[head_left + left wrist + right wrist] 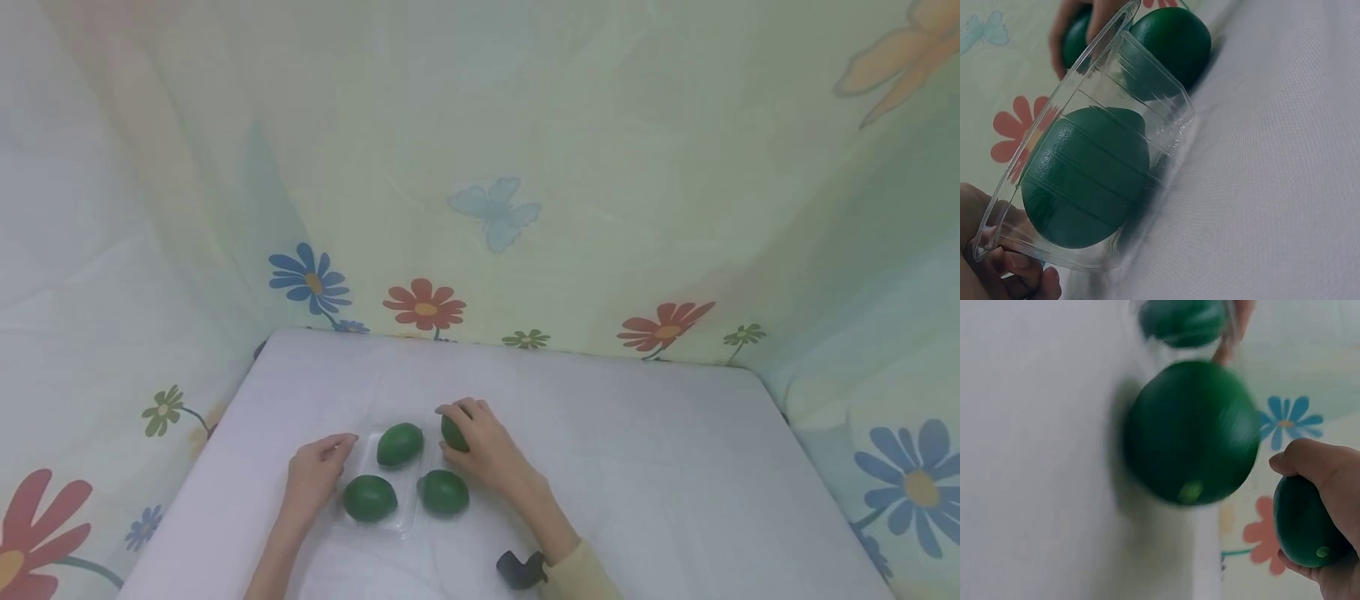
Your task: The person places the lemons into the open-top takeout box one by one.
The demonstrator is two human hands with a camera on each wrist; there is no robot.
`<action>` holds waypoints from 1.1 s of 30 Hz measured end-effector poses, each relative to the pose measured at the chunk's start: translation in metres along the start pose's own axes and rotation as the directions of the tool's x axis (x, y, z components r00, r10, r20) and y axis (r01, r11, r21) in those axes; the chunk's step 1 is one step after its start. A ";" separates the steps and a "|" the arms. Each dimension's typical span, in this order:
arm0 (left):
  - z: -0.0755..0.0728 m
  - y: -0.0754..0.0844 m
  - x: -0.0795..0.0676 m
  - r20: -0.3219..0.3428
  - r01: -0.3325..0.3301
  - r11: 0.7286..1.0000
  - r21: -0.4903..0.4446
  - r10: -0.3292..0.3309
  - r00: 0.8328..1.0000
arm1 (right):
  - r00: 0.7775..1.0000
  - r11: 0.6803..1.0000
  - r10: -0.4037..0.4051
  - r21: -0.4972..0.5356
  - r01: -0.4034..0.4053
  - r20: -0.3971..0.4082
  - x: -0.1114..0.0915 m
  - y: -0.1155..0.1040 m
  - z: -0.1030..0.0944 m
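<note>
"Looking at the right hand (487,446), what has it got?"

"Its fingers are curled round a green fruit (1304,519), just right of the clear tray (405,483)."

"And the left hand (315,477)?"

"Pinching the tray's rim on the left side. The tray sits nearer the desk's (675,467) left edge than its right."

"Anything inside it?"

"2 green fruits: a far fruit (400,444) and a near fruit (369,498), toward the tray's near left corner."

"What's in the way?"

"A loose fruit (444,493) on the desk, just beside the tray's right edge, on the near side of the held fruit. The tray's clear wall stands between it and the 2 inside."

"What else is around?"

"A black object (519,571) by the right wrist, next to a pale yellow sleeve (581,575). Past the desk's far edge hangs a curtain (600,125) printed with flowers and butterflies; it lines the left and right edges too."
</note>
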State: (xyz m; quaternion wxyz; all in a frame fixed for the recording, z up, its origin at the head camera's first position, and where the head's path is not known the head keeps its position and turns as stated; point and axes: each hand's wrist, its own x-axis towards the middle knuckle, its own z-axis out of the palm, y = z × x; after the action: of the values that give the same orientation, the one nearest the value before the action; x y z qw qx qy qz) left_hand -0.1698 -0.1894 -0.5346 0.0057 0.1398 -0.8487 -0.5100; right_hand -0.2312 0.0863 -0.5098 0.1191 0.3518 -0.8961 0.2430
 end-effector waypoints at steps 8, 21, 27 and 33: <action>-0.001 -0.001 0.001 -0.003 0.009 1.000 -0.005 -0.009 1.000 | 0.987 0.987 -0.152 0.051 0.149 0.058 0.012 -0.045 -0.005; 0.000 -0.002 0.003 -0.001 -0.001 1.000 0.006 0.001 1.000 | 0.965 0.970 -0.243 0.000 0.244 0.094 0.021 -0.068 0.025; 0.000 -0.002 0.003 0.001 -0.004 1.000 -0.006 0.004 1.000 | 0.964 0.969 -0.245 -0.014 0.248 0.108 0.022 -0.069 0.031; 0.000 -0.002 0.001 0.005 -0.006 1.000 -0.003 0.006 1.000 | 0.964 0.967 -0.250 -0.026 0.253 0.092 0.023 -0.067 0.040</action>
State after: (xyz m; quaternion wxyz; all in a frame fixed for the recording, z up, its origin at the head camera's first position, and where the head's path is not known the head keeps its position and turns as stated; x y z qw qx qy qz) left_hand -0.1706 -0.1907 -0.5361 0.0052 0.1361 -0.8483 -0.5117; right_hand -0.2035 0.0098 -0.5120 0.1160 0.4708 -0.8529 0.1936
